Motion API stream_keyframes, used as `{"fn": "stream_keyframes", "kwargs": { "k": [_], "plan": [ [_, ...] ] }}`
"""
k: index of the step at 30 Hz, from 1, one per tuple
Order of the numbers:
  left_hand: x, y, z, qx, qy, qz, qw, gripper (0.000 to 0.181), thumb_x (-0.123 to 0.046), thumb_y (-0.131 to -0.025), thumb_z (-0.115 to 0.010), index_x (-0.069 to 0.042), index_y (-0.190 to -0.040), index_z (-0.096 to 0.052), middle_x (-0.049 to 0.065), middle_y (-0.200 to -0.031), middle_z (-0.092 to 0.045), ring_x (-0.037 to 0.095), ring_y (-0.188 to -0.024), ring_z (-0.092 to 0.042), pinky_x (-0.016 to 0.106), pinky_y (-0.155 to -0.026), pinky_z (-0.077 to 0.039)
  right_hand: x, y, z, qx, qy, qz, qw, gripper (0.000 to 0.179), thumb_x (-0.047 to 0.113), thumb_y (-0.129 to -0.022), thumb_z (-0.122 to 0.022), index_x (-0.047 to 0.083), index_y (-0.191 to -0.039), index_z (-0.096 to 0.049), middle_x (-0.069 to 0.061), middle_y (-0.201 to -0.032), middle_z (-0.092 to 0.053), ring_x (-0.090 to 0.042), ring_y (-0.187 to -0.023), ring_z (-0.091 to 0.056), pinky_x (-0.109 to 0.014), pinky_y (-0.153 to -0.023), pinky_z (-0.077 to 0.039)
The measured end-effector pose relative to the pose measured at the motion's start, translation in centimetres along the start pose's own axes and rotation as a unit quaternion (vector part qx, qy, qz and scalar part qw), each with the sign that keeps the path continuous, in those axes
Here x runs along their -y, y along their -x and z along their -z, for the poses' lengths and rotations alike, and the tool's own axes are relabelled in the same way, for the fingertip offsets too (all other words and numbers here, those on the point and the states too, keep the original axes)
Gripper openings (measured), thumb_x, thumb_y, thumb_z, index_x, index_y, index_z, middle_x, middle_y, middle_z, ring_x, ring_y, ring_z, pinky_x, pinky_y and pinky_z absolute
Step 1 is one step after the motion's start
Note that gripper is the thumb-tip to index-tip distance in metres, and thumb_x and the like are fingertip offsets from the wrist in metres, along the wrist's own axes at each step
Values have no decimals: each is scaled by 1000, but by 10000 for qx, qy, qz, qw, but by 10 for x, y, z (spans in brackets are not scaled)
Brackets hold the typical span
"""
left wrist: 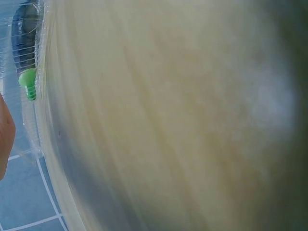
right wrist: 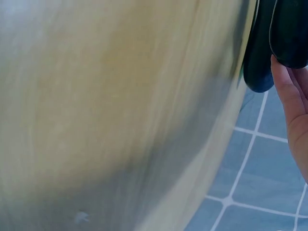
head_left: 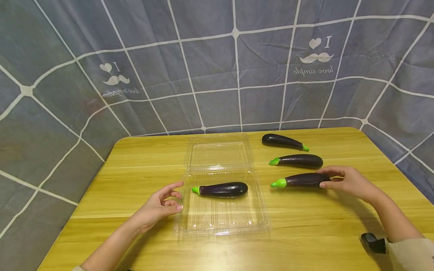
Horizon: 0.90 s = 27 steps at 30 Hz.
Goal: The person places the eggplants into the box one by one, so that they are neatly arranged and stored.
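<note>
An eggplant (head_left: pixel 303 180) with a bright green stem lies on the right of the table. Its blunt end is between the thumb and fingers of my right hand (head_left: pixel 349 184), which pinches it. In the right wrist view, fingers (right wrist: pixel 288 91) meet the dark end of that eggplant (right wrist: pixel 291 33). My left hand (head_left: pixel 157 205) is at the left edge of a clear plastic clamshell box (head_left: pixel 220 218), fingers loosely bent and apart; whether they touch the rim I cannot tell. One eggplant (head_left: pixel 222 189) lies inside the box's base, stem to the left. The lid (head_left: pixel 218 150) is folded back.
Two more eggplants lie behind the pinched one: one (head_left: pixel 298 161) with its stem to the left, another (head_left: pixel 283 142) farther back with its stem to the right. A grey checked curtain (head_left: pixel 217 109) stands behind the wooden table (head_left: pixel 142 165). A black object (head_left: pixel 373 242) is beside my right sleeve.
</note>
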State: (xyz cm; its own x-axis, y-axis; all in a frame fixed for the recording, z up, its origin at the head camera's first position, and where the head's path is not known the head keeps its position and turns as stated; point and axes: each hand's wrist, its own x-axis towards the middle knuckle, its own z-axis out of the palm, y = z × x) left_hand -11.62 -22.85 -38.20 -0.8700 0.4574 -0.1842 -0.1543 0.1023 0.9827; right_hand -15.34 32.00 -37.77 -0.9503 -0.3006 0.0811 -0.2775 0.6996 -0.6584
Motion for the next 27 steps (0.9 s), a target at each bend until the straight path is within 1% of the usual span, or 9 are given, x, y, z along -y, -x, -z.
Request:
{"fn": "stream_keyframes", "kwargs": {
  "k": [2, 6, 8, 14, 16, 21, 23, 27],
  "plan": [
    [0, 0, 0, -11, 2, 4, 10000, 76, -4, -85, -66, -1, -146, -21, 8, -111, -40, 7, -81, -53, 17, -66, -46, 3, 0, 1, -5, -37, 48, 10000, 39, 17, -81, -74, 1, -114, -63, -14, -112, -62, 12, -93, -49, -17, -71, -49],
    [0, 0, 0, -28, -6, 37, 10000, 76, -5, -85, -67, -2, -146, -21, 9, -111, -40, 8, -81, -52, 17, -67, -47, 7, -1, 1, -76, -140, 133, 9998, 37, 16, -81, -74, 2, -114, -64, 2, -109, -62, 12, -94, -48, -16, -73, -48],
    [0, -1, -1, -33, -18, 49, 10000, 76, -5, -85, -67, -2, -146, -21, 10, -112, -40, 8, -82, -52, 17, -67, -47, 10, -1, 1, -78, -169, 106, 9998, 38, 17, -81, -74, 3, -115, -64, 7, -109, -60, 13, -95, -48, -16, -73, -48],
    [0, 0, 0, -9, -42, 23, 10000, 76, -5, -85, -66, -1, -146, -21, 10, -112, -39, 8, -81, -52, 17, -66, -46, 18, -3, 1, -23, -237, 43, 9997, 39, 20, -82, -72, 6, -117, -62, 0, -112, -59, 13, -97, -47, -15, -75, -48],
    [0, 0, 0, -6, -38, 25, 10000, 76, -5, -85, -66, -1, -146, -21, 10, -112, -39, 8, -81, -52, 17, -66, -46, 20, -4, 1, -37, -293, 48, 9996, 39, 20, -82, -73, 4, -117, -63, 3, -111, -60, 13, -96, -48, -15, -74, -48],
    [-1, 0, -1, -23, -30, 54, 10000, 76, -5, -85, -67, -2, -146, -21, 9, -111, -39, 8, -81, -52, 17, -66, -46, 26, -6, 0, -60, -457, 90, 9989, 40, 17, -81, -74, 1, -116, -62, 14, -106, -59, 11, -94, -51, -17, -71, -50],
    [-1, 0, 0, -25, -30, 50, 10000, 76, -5, -85, -67, -2, -146, -21, 10, -112, -39, 8, -81, -52, 17, -67, -46, 29, -6, 0, -64, -470, 93, 9988, 40, 17, -81, -74, 1, -116, -62, 14, -106, -59, 11, -95, -52, -17, -71, -50],
    [-1, 0, 0, -12, -30, 27, 10000, 77, -4, -85, -66, -1, -146, -20, 10, -112, -39, 8, -81, -52, 17, -68, -47, 34, -7, -1, -36, -426, 115, 9990, 40, 19, -81, -73, 3, -117, -63, 9, -110, -60, 12, -96, -50, -16, -73, -49]
  ]
}}
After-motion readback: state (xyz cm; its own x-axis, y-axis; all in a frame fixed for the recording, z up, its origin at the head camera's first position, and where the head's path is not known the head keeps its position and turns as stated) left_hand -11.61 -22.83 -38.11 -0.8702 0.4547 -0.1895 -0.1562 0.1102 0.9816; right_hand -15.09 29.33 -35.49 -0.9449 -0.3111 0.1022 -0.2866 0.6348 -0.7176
